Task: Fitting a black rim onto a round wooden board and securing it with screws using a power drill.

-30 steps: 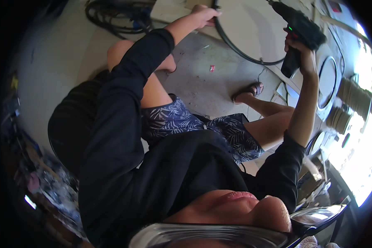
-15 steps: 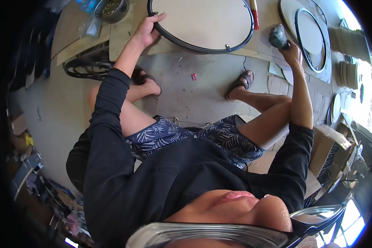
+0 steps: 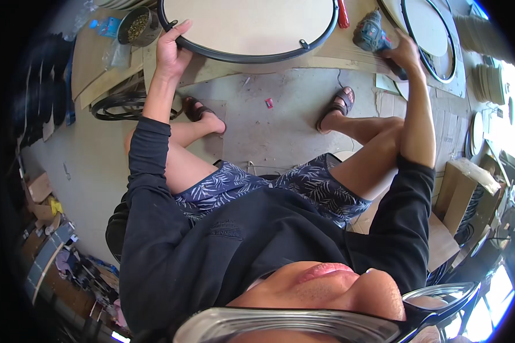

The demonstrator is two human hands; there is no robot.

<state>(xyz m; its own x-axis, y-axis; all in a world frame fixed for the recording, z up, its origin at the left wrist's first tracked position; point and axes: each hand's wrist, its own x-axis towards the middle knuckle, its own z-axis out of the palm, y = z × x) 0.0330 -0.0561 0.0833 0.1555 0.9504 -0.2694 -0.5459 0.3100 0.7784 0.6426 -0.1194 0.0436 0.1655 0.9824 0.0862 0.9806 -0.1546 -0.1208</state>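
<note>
Round panel [image 3: 247, 24]: left hand [image 3: 173, 52] grips its black rim [image 3: 246, 58]. Drill [image 3: 371, 33] now lowered right of panel; right hand [image 3: 405, 54] touches it, grip unclear. Drilling apparently paused.

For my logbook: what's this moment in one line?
left hand: holding black frame; right hand: on drill; red handle: left of drill
</note>
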